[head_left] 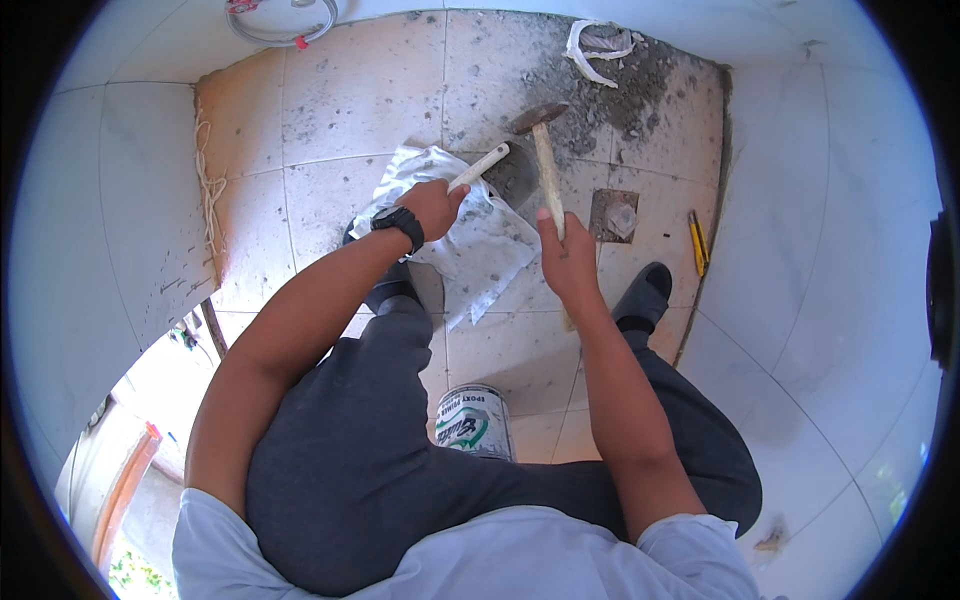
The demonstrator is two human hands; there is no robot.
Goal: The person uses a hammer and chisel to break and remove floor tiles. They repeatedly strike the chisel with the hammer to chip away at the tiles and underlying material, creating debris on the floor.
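My left hand (437,208), a dark watch on its wrist, is closed on a white-handled tool (485,166). The handle slants up to the right and has a hole at its end; its working part cannot be made out. Below that hand lies a crumpled white plastic sack (468,240) dusted with grit. A dark grey flat piece (515,178) shows beside the handle, partly covered. My right hand (568,258) grips a hammer (547,170) low on its pale wooden handle. The dark hammer head points away from me, over the floor near grey rubble (625,100).
A square floor opening (614,216) holds clear plastic. By the right wall lies a yellow utility knife (698,243). Bent white strips (590,55) lie on the rubble. A paint can (475,420) stands between my legs. A coiled hose (285,40) is at the far left.
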